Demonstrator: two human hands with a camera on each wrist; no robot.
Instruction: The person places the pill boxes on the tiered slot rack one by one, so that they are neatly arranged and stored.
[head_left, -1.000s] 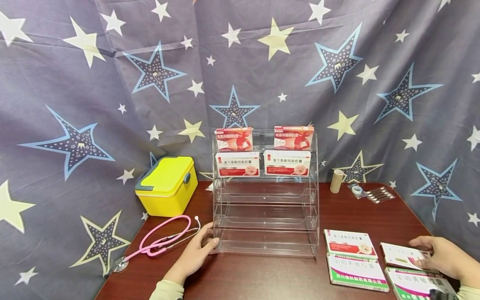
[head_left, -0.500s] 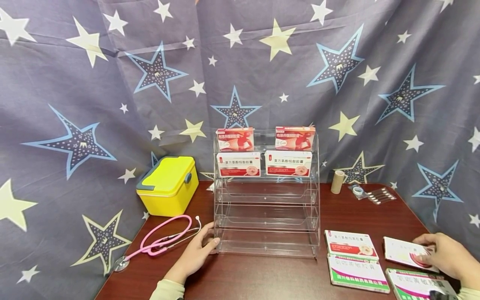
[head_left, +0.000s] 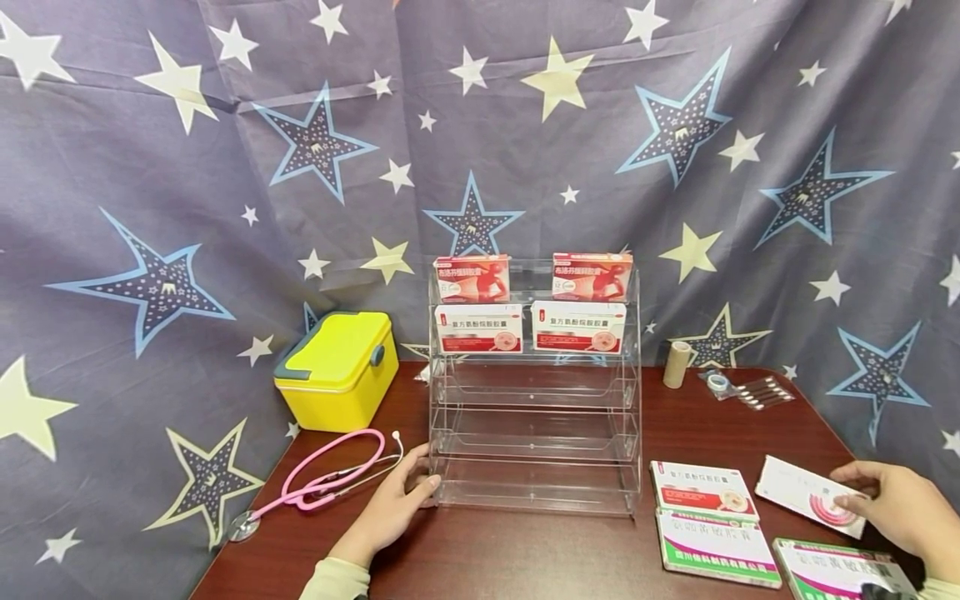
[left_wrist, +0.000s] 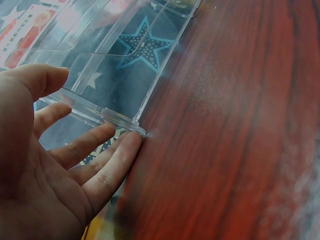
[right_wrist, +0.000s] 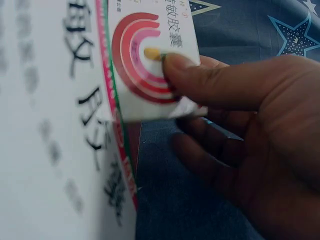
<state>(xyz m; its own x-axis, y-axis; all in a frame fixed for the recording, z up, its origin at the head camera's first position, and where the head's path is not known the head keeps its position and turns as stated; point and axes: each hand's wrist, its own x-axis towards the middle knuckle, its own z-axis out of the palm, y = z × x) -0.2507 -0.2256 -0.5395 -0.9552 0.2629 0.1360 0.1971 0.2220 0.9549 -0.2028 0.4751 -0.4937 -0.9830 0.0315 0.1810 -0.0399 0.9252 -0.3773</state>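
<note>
My right hand [head_left: 892, 504] pinches a flat white medicine box [head_left: 810, 493] with a pink-red arc print, thumb on its face and fingers beneath. In the right wrist view the thumb presses beside the arc on that medicine box [right_wrist: 150, 60]. My left hand [head_left: 396, 504] is at the lower left side of a clear tiered display rack [head_left: 532, 446], fingers fairly straight. In the left wrist view, fingertips of the left hand [left_wrist: 75, 160] touch the rack's bottom edge [left_wrist: 122, 120]. Red-and-white medicine boxes [head_left: 577, 327] stand in the rack's two upper tiers.
Near the right hand lie a red-white box [head_left: 701, 490], a green-purple box [head_left: 716, 546] and another green-purple box [head_left: 832, 567]. Left stand a yellow case [head_left: 337, 371] and a pink stethoscope [head_left: 330, 483]. At the back right are a bandage roll [head_left: 677, 365] and swabs [head_left: 765, 392].
The right hand has lifted its white medicine box off the place behind the green-purple box and turned it, now slanting. The left hand stays at the rack.
</note>
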